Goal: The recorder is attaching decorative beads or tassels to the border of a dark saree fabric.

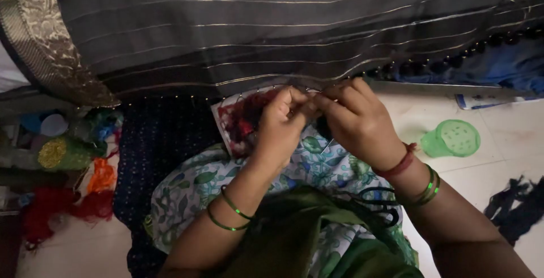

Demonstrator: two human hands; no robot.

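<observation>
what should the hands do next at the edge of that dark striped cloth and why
Probably draw the thread through and snug it. The left hand and right hand are pinched together at the hem of the dark striped cloth. A row of finished dark tassels runs off to the right, so the work seems to be at its next spot. The thread itself is too fine to see.

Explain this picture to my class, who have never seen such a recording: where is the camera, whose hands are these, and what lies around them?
The single camera sits on the person's head and looks down at their lap. Both bare hands, the left hand and the right hand, meet at the edge of a dark striped cloth with thin gold lines and pinch it together. Black-handled scissors lie on the flowered lap. A green plastic cup stands on the pale floor, and spools of coloured thread lie on the other side.
</observation>
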